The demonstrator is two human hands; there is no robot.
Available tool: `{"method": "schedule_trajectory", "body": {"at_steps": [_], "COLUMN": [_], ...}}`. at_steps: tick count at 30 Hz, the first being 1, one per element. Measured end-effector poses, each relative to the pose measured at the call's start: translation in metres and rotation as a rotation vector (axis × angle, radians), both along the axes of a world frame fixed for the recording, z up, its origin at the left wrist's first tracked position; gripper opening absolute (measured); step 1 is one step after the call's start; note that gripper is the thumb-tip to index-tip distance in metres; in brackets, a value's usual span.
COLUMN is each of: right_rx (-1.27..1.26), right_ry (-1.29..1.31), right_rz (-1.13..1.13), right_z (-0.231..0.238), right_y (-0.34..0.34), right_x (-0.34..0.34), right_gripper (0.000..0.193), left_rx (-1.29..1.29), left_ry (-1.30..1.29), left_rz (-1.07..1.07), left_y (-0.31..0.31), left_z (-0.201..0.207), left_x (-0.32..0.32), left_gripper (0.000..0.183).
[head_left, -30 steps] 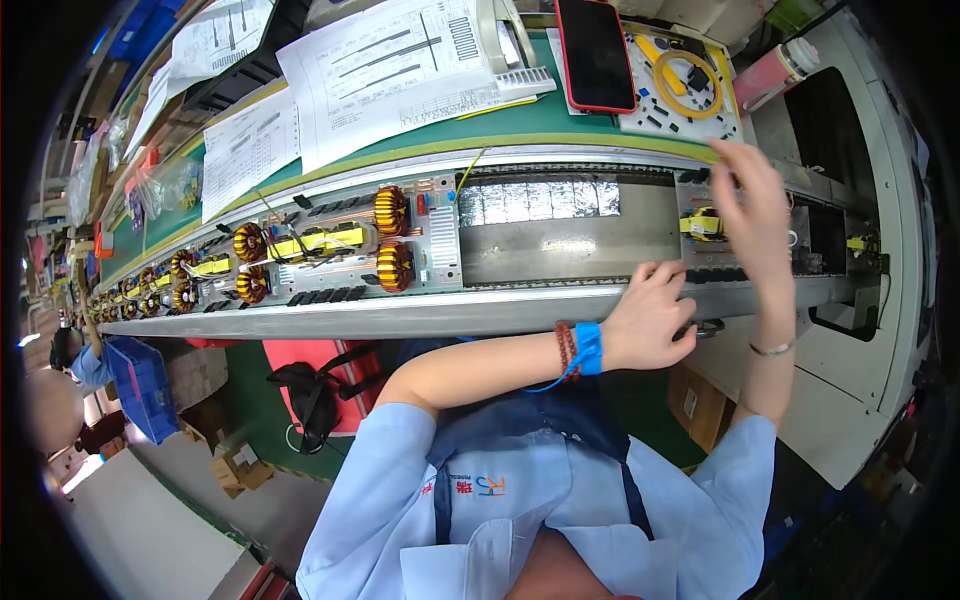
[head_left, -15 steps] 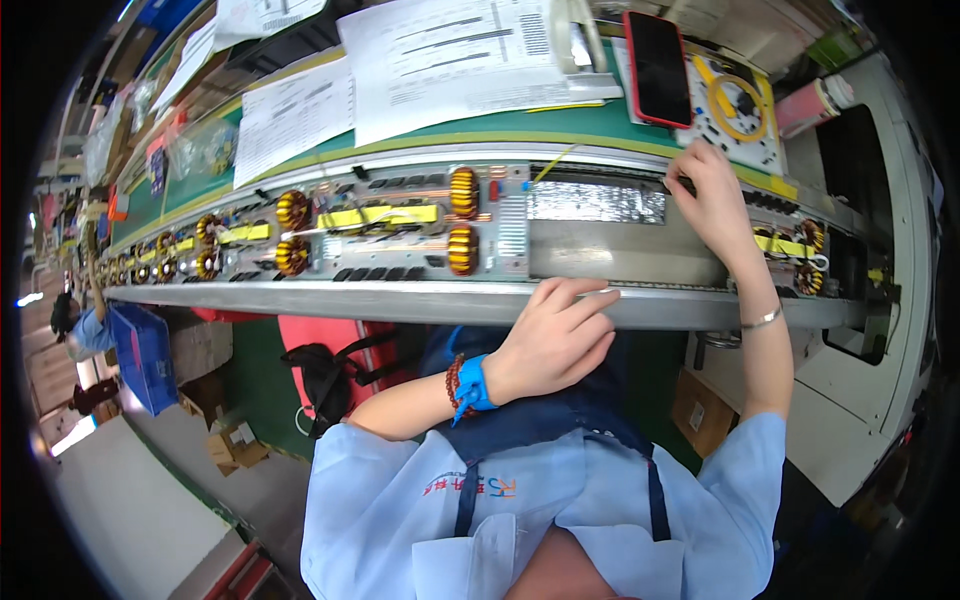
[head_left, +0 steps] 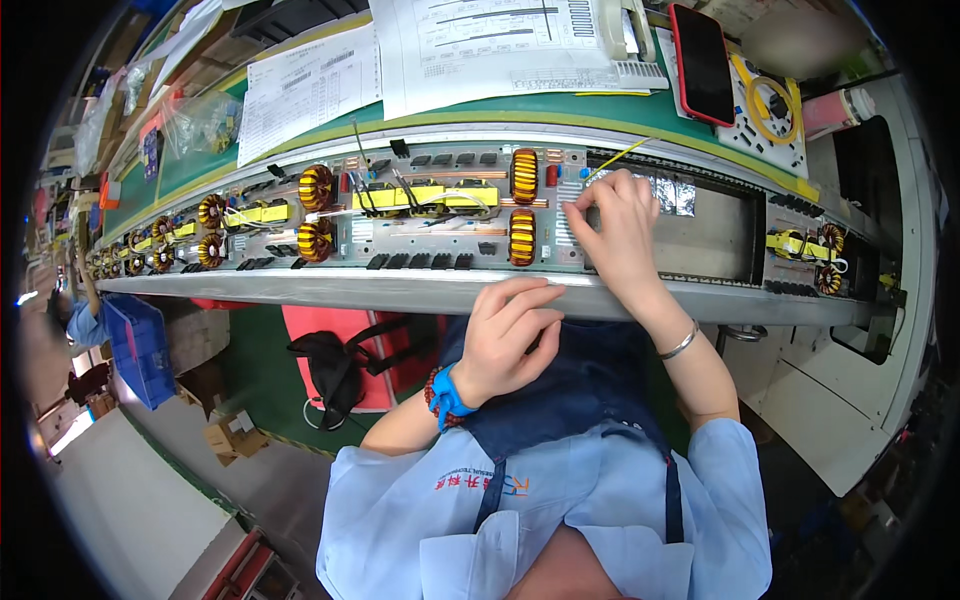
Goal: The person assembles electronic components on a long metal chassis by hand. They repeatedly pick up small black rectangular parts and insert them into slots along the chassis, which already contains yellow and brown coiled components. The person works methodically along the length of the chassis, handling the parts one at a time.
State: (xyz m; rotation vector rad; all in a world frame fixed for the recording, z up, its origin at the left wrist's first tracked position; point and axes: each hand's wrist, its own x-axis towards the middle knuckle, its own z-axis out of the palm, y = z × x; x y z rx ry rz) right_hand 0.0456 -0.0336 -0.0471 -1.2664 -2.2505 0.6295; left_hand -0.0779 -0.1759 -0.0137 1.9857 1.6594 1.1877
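My right hand is over the right end of a long circuit board, its fingers bent in a pinch beside a small blue component. Whatever lies between the fingertips is hidden. My left hand rests at the front metal rail with loosely curled fingers, and no object shows in it. Copper-wound ring coils, yellow-wrapped transformers and black upright parts stand on the board. A thin yellow strip sticks up near my right fingers.
Right of the board, the track has an open gap, then another board. More boards line up leftward. Printed sheets, a red-edged phone and a yellow ring lie behind. A blue crate stands at lower left.
My right hand has moved left from the right part of the gap to the board's right end. My left hand has shifted slightly left and down. The whole view has shifted a little.
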Motion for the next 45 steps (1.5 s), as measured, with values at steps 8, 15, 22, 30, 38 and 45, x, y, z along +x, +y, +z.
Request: {"method": "schedule_trajectory", "body": {"at_steps": [8,15,22,30,38,45], "right_rx": [-0.409,-0.84,-0.78,-0.624,-0.277,-0.157], "right_ry": [0.162,0.255,0.214,0.069,0.388,0.357], "right_rz": [0.064,0.098,-0.007,-0.099,-0.347,-0.296], "right_z": [-0.021,-0.011,-0.008,0.001,0.007,0.007], "right_y": [0.012,0.021,0.031,0.043,0.061,0.064], "right_x": [0.016,0.025,0.07,0.126,0.123,0.111], "right_gripper": [0.029,0.023,0.023,0.023,0.025,0.016], "left_rx": [0.011,0.041,0.072,0.059,0.104,0.132], "left_ry": [-0.021,0.018,0.126,0.207,0.278,0.32], "left_rz": [0.073,0.163,0.331,0.189,0.068,-0.05], "left_y": [-0.011,-0.028,-0.037,-0.025,-0.013,-0.003], "left_z": [-0.002,0.004,0.0,-0.012,-0.012,-0.014], "left_x": [-0.021,-0.04,-0.059,-0.052,-0.035,-0.019], "left_gripper": [0.018,0.016,0.021,0.029,0.03,0.029]}}
